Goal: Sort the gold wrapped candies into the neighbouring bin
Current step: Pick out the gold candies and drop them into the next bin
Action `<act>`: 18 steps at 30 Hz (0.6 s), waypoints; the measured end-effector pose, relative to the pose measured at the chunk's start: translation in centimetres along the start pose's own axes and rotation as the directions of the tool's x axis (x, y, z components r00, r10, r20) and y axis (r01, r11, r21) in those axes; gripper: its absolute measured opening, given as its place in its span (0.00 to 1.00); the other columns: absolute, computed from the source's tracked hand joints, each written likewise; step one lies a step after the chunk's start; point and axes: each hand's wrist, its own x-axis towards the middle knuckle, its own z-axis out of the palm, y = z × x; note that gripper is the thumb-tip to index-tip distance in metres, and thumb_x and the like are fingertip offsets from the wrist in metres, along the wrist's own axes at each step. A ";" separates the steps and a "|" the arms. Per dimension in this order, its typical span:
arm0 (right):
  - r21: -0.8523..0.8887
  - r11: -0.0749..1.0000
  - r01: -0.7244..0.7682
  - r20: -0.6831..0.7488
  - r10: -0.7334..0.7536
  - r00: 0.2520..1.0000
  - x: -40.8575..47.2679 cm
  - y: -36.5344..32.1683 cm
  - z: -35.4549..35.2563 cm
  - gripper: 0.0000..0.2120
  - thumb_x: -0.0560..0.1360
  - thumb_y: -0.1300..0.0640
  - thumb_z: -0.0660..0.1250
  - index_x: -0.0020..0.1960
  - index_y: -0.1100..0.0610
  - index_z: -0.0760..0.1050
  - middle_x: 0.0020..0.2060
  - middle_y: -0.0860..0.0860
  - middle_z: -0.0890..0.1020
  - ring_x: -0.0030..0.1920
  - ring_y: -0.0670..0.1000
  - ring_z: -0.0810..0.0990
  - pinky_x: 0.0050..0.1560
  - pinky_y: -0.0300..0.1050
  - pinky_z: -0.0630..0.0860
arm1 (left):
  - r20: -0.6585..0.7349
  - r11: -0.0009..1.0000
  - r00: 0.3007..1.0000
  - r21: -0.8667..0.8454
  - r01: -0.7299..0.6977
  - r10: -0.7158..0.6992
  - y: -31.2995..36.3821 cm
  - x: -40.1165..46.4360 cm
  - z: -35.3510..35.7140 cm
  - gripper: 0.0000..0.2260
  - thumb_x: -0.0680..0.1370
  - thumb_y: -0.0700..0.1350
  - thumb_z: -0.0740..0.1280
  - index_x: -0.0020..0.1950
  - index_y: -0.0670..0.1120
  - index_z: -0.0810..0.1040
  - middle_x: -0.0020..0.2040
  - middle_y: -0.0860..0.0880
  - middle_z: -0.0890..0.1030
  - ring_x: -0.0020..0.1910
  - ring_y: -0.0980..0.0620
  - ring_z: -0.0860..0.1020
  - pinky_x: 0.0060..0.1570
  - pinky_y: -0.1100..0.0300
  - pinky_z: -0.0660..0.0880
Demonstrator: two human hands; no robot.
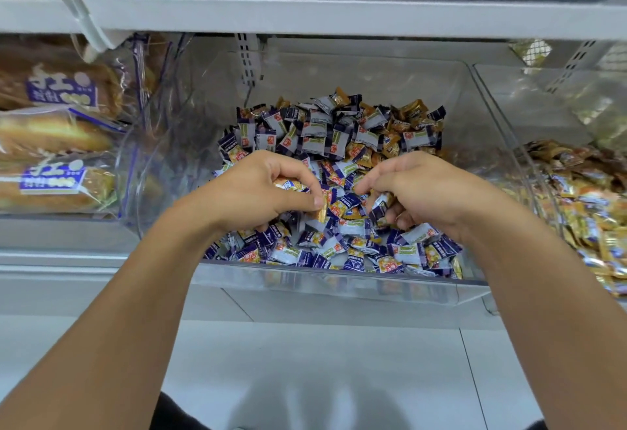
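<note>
We worked over the clear bin (pixel 339 280). Our left hand (pixel 251 188) held gold wrapped candies (pixel 288 184) in curled fingers (pixel 305 200); our right hand (pixel 417 188) pinched a purple-white candy (pixel 380 207). The neighbouring bin (pixel 576 199) lay right (gather only gold, we judged).

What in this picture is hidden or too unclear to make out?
- Head view: how many gold candies the left hand holds; its curled fingers cover them.
- What the right hand pinches; fingers hide it.
- Neighbouring bin: cut by the right edge.
- Wrapper print: too small.
</note>
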 end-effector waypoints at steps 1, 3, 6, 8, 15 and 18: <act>-0.042 0.999 -0.007 0.007 0.007 1.000 0.0 0.1 0.0 0.14 0.82 0.59 0.59 0.47 0.52 0.83 0.50 0.63 0.84 0.29 0.48 0.77 0.28 0.41 0.73 | -0.007 1.000 1.000 -0.014 0.010 -0.010 0.1 0.0 0.0 0.03 0.76 0.44 0.73 0.42 0.49 0.84 0.23 0.54 0.74 0.22 0.52 0.63 0.22 0.63 0.64; -0.165 0.986 -0.021 0.019 0.025 1.000 0.0 0.2 -0.2 0.13 0.81 0.56 0.61 0.47 0.51 0.84 0.47 0.58 0.85 0.30 0.48 0.77 0.29 0.41 0.73 | -0.017 0.999 1.000 -0.034 0.026 -0.027 0.2 -0.1 0.0 0.03 0.76 0.45 0.73 0.41 0.49 0.84 0.22 0.56 0.70 0.22 0.53 0.63 0.22 0.63 0.65; -0.568 0.823 0.025 -0.021 -0.046 0.999 -0.3 0.5 -1.0 0.09 0.78 0.54 0.67 0.46 0.54 0.85 0.44 0.54 0.85 0.34 0.47 0.79 0.37 0.42 0.78 | -0.006 0.998 1.000 -0.061 0.020 -0.021 0.3 -0.3 0.1 0.03 0.75 0.46 0.74 0.41 0.50 0.84 0.24 0.58 0.72 0.26 0.52 0.64 0.22 0.62 0.67; -0.719 0.694 0.033 -0.112 -0.163 0.980 -0.4 0.6 -1.2 0.04 0.75 0.55 0.71 0.43 0.49 0.84 0.42 0.49 0.84 0.41 0.48 0.80 0.45 0.46 0.79 | -0.002 0.996 1.000 -0.086 0.007 -0.007 0.3 -0.3 0.0 0.03 0.74 0.46 0.74 0.41 0.51 0.84 0.29 0.52 0.70 0.29 0.53 0.66 0.24 0.62 0.70; -0.840 0.528 0.126 0.078 -0.112 0.991 0.4 0.4 1.5 0.24 0.68 0.50 0.79 0.63 0.46 0.78 0.59 0.52 0.80 0.56 0.57 0.80 0.52 0.50 0.78 | 0.036 0.918 0.997 -0.391 0.071 -0.062 0.3 0.3 0.1 0.11 0.79 0.39 0.66 0.38 0.48 0.80 0.39 0.50 0.79 0.39 0.54 0.78 0.40 0.57 0.81; -0.871 0.477 0.113 0.062 -0.122 0.991 0.6 0.7 2.3 0.17 0.68 0.52 0.79 0.52 0.52 0.77 0.48 0.53 0.80 0.45 0.58 0.79 0.40 0.46 0.73 | -0.008 0.811 0.974 -0.556 0.183 -0.225 0.1 0.8 0.2 0.08 0.79 0.37 0.65 0.41 0.44 0.79 0.40 0.44 0.80 0.39 0.49 0.82 0.36 0.58 0.81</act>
